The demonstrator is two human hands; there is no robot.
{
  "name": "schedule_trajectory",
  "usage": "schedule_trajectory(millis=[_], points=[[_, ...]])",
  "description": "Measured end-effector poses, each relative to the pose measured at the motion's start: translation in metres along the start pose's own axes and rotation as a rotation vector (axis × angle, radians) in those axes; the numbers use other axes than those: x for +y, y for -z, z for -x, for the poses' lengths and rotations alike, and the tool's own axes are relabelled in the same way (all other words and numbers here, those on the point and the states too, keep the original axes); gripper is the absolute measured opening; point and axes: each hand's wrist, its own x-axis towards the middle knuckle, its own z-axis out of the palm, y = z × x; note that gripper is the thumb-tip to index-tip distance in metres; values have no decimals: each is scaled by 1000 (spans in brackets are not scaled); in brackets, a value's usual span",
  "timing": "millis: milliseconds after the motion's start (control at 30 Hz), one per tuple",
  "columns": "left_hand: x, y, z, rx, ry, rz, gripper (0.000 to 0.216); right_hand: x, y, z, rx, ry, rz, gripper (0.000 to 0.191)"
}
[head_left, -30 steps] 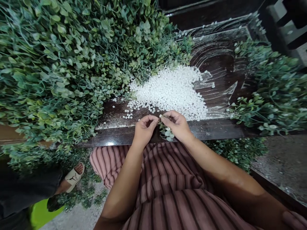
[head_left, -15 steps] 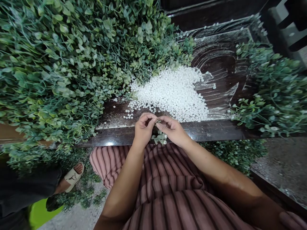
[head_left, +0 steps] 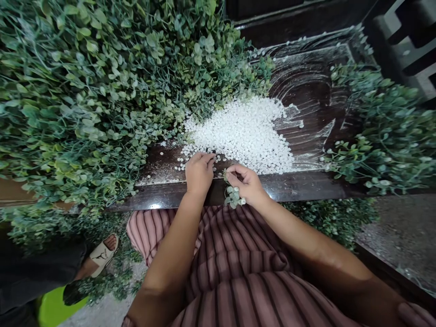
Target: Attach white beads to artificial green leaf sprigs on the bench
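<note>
In the head view my right hand point(head_left: 245, 184) pinches a small artificial leaf sprig point(head_left: 233, 196) near the dark table's front edge. White beads sit on the sprig's lower tips. My left hand point(head_left: 199, 173) is apart from it, at the near left margin of a heap of white beads point(head_left: 243, 131). Its fingers are drawn together and point at the loose beads. Whatever lies between those fingertips is hidden.
A big mass of artificial greenery point(head_left: 102, 91) covers the left of the dark tabletop point(head_left: 308, 86). More sprigs point(head_left: 391, 131) lie at the right. Below left, another person's sandalled foot point(head_left: 104, 254) is near a green plastic object point(head_left: 56, 309).
My left hand has left the sprig and moved up and left to the beads. The right hand keeps hold of the sprig, shifted slightly to the right.
</note>
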Motion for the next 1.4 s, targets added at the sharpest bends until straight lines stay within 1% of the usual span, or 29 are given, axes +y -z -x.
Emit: schedule_trajectory(millis=[100,167,233,267,333,400,433,467,533,600,667,733,867,1100,1400], points=[[1,0,-3,-26,-38,-87,19,1,0,-2,12,-33,-18,21],[2,1,-4,-37,-50,-106,18,1,0,-2,23,-49,-28,21],[3,1,-4,-31,-40,-56,15,1,0,-3,30,-61,-36,21],[4,2,-4,-23,-18,11,13,1,0,-4,28,-65,-40,21],[6,3,-3,3,88,246,9,1,1,-5,20,-67,-45,21],[10,7,-1,15,258,573,3,2,1,-6,19,-62,-41,20],[12,9,0,-2,347,743,3,3,1,-6,24,-57,-36,19],[15,12,2,-38,429,899,6,4,1,-7,31,-51,-31,18],[19,17,7,-154,561,1140,13,5,0,-8,44,-32,-19,17],[21,21,12,-272,663,1286,16,6,-1,-8,46,-11,-3,17],[20,22,15,-343,739,1371,16,6,0,-7,35,17,18,15],[17,22,16,-389,779,1434,16,6,1,-7,12,53,49,14],[12,21,15,-461,806,1503,17,4,3,-7,-38,120,93,13],[12,24,12,-547,834,1500,14,2,7,-8,-102,155,109,12],[12,23,11,-586,849,1499,13,0,11,-8,-141,161,104,13]])
